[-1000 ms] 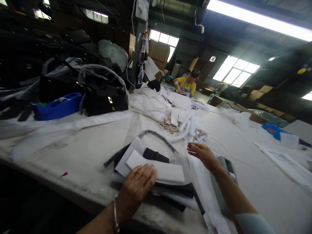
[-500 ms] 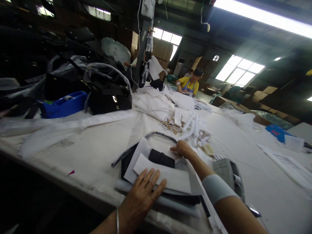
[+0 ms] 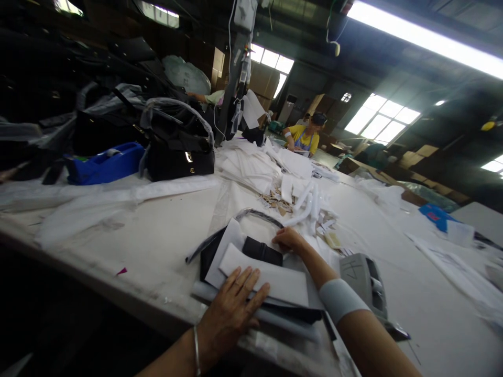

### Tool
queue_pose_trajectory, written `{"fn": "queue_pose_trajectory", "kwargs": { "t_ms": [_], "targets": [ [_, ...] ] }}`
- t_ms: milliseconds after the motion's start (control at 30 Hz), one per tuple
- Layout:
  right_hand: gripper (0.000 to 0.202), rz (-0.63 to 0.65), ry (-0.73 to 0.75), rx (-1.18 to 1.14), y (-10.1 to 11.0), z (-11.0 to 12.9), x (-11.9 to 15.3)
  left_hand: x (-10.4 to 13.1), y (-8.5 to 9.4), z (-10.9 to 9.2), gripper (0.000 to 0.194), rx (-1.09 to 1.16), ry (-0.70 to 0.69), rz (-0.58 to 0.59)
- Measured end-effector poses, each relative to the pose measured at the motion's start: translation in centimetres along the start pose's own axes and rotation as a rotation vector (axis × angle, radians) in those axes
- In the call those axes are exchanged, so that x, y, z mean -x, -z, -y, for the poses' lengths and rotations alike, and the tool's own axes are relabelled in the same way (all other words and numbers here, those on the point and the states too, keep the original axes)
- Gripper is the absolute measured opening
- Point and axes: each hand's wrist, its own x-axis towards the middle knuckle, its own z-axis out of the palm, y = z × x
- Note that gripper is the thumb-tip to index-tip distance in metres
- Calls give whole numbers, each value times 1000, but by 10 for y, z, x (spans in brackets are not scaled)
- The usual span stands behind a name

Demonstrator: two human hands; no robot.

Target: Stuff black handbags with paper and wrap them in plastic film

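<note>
A black handbag (image 3: pixel 211 256) lies flat on the table in front of me, partly covered by white sheets. Its wrapped handle (image 3: pixel 251 212) arches away on the far side. My left hand (image 3: pixel 238 301) lies with fingers spread on a folded white padding sheet (image 3: pixel 271 277) on the bag. Just beyond that sheet shows a black strap or flap piece (image 3: pixel 262 251). My right hand (image 3: pixel 293 240) has its fingers drawn together beside that piece, close to the handle's right end. What its fingertips grip, if anything, is hidden.
A grey tape dispenser (image 3: pixel 363 283) stands right of my right forearm. Foam tubes (image 3: pixel 310 207), scraps and a pile of white sheets (image 3: pixel 251 165) lie beyond. Left are a blue tape dispenser (image 3: pixel 106 165) and another black handbag (image 3: pixel 178 157). A person in yellow (image 3: pixel 304 136) works across the table.
The view has shifted slightly. My left hand stays flat on the padding sheet, and my right hand keeps almost the same place by the handle.
</note>
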Motion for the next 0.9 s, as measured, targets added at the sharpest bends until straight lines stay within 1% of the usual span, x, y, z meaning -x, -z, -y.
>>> {"fn": "queue_pose_trajectory", "kwargs": {
  "t_ms": [100,167,233,367,500,600,700,767,833,900],
  "targets": [
    [19,54,37,-117,8,1,10,-3,0,-1,64,14,29,-27],
    [14,76,82,-198,14,1,15,-5,-1,-2,60,23,52,-39],
    [15,86,139,-273,18,0,21,-7,-3,-2,54,30,66,-50],
    [29,109,231,-385,16,-4,34,-10,-4,-5,39,30,98,-84],
    [51,171,306,-445,12,-5,51,-13,-3,-12,39,32,149,-74],
    [62,190,379,-444,17,-4,63,-17,-2,-16,36,34,170,-58],
    [58,181,446,-389,27,-4,71,-22,-1,-18,32,33,189,-39],
    [54,153,464,-326,32,-4,74,-26,2,-18,29,22,185,-23],
    [44,111,465,-261,36,-5,77,-29,5,-18,26,8,171,-6],
    [31,43,461,-199,37,-5,80,-33,8,-17,23,-2,156,9]
  ]
}}
